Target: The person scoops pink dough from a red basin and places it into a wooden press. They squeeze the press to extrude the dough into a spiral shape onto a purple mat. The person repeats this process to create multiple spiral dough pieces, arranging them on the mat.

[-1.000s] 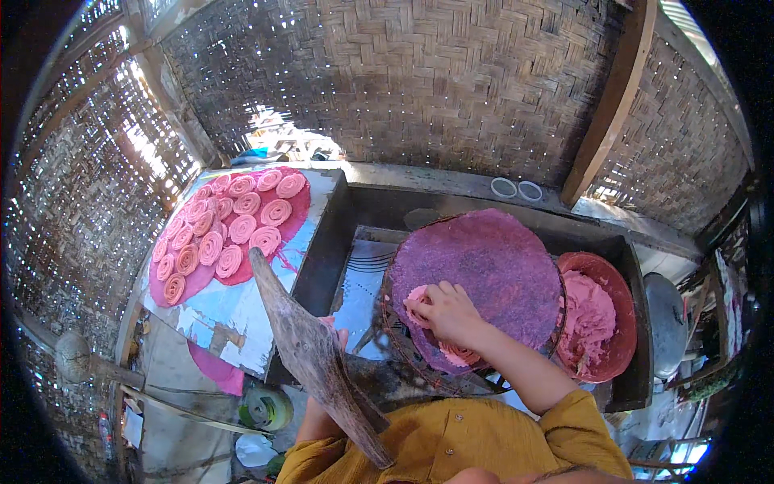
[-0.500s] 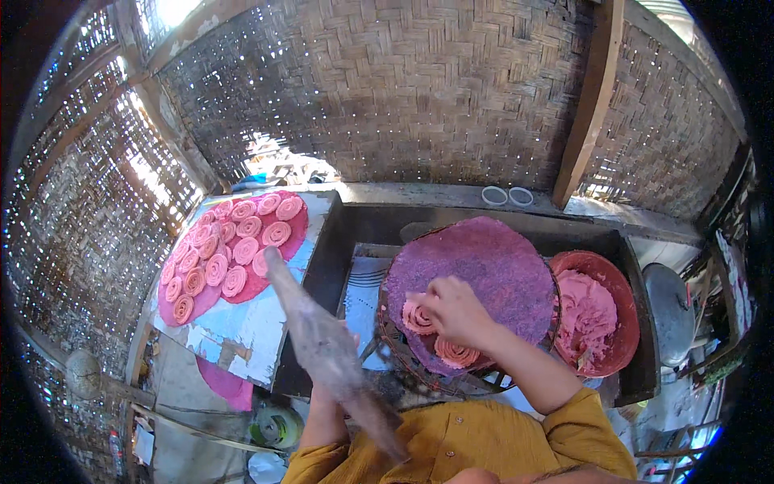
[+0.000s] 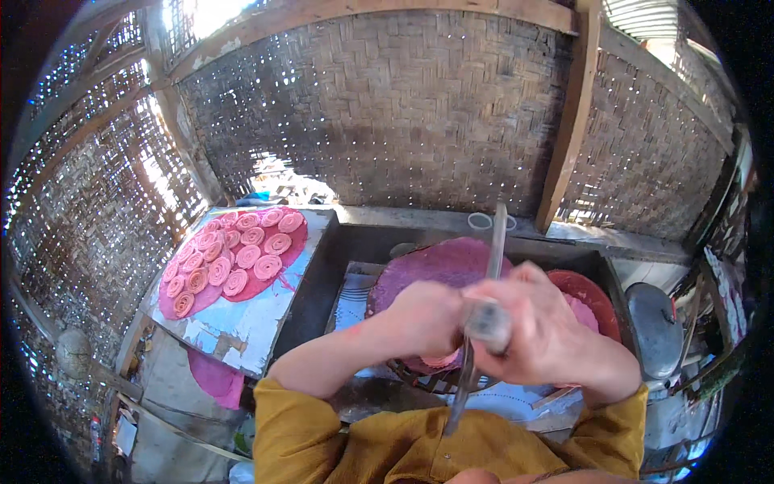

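Both my hands are closed around a wooden dough press (image 3: 488, 321), held over the round purple mat (image 3: 403, 270). My left hand (image 3: 429, 319) grips it from the left and my right hand (image 3: 538, 327) from the right. A long wooden bar of the press runs from beyond my hands back toward my chest. Part of a pink coil of dough strands (image 3: 439, 360) shows on the mat below my hands; the rest of it is hidden. The mat lies on a round woven tray (image 3: 423, 377).
At the left, several pink coils (image 3: 248, 256) sit on pink mats on a worn blue-white board (image 3: 282, 310). Partly behind my right arm is a red basin (image 3: 601, 294) with pink dough (image 3: 582, 313). A grey metal pot (image 3: 653, 331) stands farther right. Two white rings (image 3: 480, 221) lie on the back ledge.
My right hand has left the pink coil on the mat and taken hold of the press. My left hand has brought the press rightward over the mat and turned it.
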Action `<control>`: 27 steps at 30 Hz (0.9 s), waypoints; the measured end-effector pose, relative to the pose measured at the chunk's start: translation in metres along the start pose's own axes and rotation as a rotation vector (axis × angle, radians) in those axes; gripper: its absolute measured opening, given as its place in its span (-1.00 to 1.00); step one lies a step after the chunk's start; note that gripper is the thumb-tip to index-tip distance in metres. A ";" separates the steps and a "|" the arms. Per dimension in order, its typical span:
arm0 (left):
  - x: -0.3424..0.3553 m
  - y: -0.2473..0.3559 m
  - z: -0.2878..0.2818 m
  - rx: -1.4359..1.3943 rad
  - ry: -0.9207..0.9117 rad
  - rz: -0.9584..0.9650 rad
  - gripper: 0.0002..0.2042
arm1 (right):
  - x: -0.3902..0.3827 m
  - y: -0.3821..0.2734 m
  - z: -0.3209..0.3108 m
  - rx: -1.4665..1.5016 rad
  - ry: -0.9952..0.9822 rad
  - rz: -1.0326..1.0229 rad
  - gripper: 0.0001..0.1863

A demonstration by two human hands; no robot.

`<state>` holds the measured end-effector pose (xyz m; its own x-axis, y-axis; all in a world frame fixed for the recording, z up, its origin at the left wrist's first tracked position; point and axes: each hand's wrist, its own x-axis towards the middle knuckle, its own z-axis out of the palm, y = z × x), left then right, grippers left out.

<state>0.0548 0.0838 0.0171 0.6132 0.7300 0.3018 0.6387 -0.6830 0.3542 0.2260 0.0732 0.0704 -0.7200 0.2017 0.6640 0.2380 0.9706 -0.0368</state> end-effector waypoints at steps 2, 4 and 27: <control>-0.001 0.019 0.001 0.129 -0.135 0.025 -0.83 | -0.026 -0.004 -0.016 0.177 -0.109 0.240 -0.46; -0.004 0.024 0.019 0.185 -0.082 0.075 -0.82 | -0.043 -0.007 -0.028 0.375 -0.187 0.502 -0.35; -0.087 -0.059 0.026 -1.488 1.141 0.402 -0.77 | -0.048 0.023 0.103 0.906 0.487 0.520 -0.58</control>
<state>-0.0242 0.0601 -0.0532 -0.3444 0.6477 0.6796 -0.6761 -0.6734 0.2991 0.1991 0.0996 -0.0389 -0.2969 0.7244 0.6221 -0.2658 0.5631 -0.7825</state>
